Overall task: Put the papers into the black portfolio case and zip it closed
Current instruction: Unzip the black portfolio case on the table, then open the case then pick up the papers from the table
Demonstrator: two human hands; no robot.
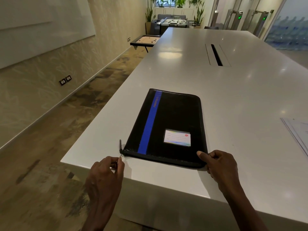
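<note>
Case: the black portfolio case point(173, 125) lies flat on the white table point(241, 90), near the table's front left corner.
Long axis: it runs from the near edge of the table away from the person, leaning slightly to the left at the far end; the short near edge faces the person.
Markings: a blue stripe point(150, 122) runs the length of the cover along its left side, with lettering near its far end; a clear label pocket point(177, 137) holding a white card sits at the near right of the cover.
Zip: the zip pull point(121, 155) sits at the near left corner of the case, where a short black tail of zip tape point(120, 144) sticks out.
Left hand: the left hand point(106, 170) has its thumb and fingers pressed together on the zip pull, just off the near left corner of the case.
Right hand: the right hand point(218, 164) holds the near right corner of the case, thumb on top of the cover and fingers curled at its edge.
Papers: a stack of papers point(298, 132) lies on the table at the right margin, well apart from the case and partly cut off by the frame.
Table fittings: a long dark cable slot point(216, 55) is set in the table farther back.
Surroundings: a table-football game point(175, 22), a low game board point(146, 40) and potted plants point(150, 14) stand at the far end of the room.
</note>
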